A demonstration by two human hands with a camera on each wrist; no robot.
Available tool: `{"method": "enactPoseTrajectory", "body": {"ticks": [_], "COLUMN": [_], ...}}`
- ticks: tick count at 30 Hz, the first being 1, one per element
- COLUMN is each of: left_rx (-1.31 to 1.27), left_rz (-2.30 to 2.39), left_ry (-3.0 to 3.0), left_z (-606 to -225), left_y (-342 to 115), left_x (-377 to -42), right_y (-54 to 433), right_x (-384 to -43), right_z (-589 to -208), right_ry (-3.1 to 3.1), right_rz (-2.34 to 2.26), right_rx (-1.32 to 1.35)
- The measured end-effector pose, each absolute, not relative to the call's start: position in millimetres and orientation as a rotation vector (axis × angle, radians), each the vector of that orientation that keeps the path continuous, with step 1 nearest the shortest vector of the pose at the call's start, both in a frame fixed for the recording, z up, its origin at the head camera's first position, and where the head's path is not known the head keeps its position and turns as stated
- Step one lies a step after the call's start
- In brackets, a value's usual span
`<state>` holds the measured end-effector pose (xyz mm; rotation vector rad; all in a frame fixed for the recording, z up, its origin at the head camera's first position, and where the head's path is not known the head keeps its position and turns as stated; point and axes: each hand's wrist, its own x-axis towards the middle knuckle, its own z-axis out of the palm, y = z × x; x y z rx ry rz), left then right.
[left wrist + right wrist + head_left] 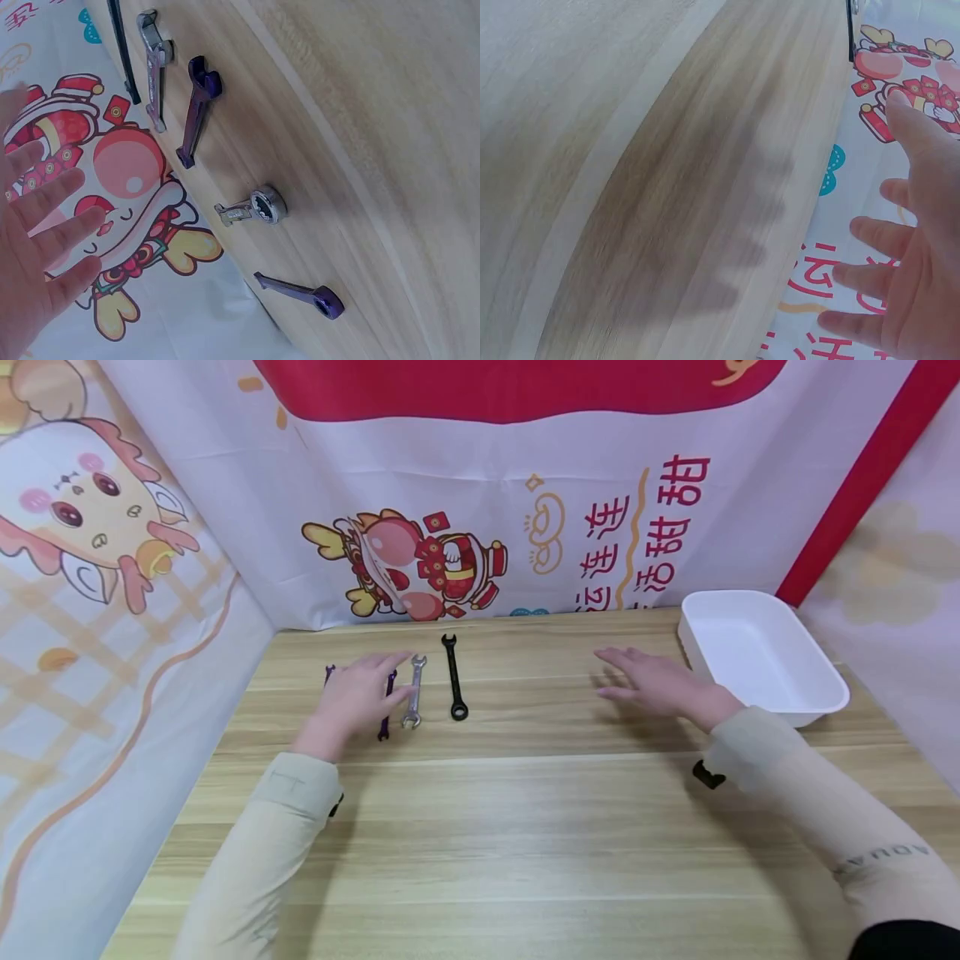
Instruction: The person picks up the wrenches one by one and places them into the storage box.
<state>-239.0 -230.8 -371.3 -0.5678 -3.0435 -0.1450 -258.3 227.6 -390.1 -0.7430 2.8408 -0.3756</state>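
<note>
Here, black wrench [454, 677], pointing away, ring end [453, 707] nearer

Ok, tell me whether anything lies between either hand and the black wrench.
Nothing visible lies between the right hand and the black wrench, only tabletop. From the left hand, the silver wrench beside the black one is in between, on the tabletop; a raised hand could probably pass over it.
</note>
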Motion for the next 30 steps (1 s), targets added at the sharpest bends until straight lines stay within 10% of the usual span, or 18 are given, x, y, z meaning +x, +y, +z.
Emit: {"method": "enactPoseTrajectory", "body": {"ticks": [30], "left_rx": [-0.287], "left_rz": [-0.584], "left_ry": [-2.952], "left_z": [-362.8], "left_y": [-278.3], "left_x": [-235.7], "right_y": [266.4], "right_x": [-235.0], "right_z": [-362.6], "right_ry": [3.087], "right_rz": [-0.542], "right_rx": [-0.723]}}
